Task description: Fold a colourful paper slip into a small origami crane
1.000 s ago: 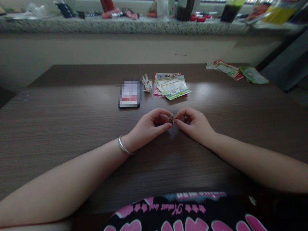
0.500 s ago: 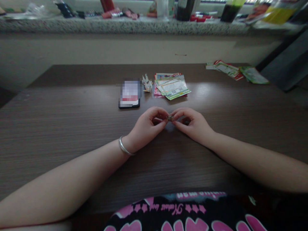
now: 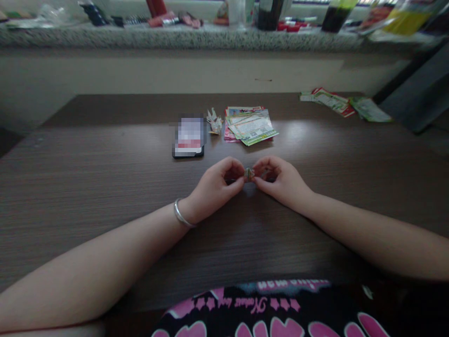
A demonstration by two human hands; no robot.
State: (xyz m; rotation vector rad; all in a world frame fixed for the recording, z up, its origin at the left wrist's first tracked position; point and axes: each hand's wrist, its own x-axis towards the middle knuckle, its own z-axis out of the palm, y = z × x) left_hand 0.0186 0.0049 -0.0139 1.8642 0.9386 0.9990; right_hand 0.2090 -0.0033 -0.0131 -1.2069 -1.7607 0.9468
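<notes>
Between my two hands, low over the dark wooden table (image 3: 105,196), is a small folded paper piece (image 3: 249,174). From its left side my left hand (image 3: 220,181) pinches it between thumb and fingers; a silver bangle (image 3: 181,214) circles that wrist. On the other side my right hand (image 3: 278,178) grips it with thumb and fingertips. The paper's exact shape is too small to make out. Beyond the hands lie a folded paper figure (image 3: 214,122) and a stack of printed paper leaflets (image 3: 251,125).
A phone (image 3: 188,136) with a blurred-out screen lies left of the paper figure. More leaflets (image 3: 333,101) are at the table's far right. A speckled stone sill (image 3: 196,40) behind the table bears several bottles, cups and small items.
My fingertips have drawn slightly apart, and more of the folded paper piece shows between them. Everything on the table stays in place.
</notes>
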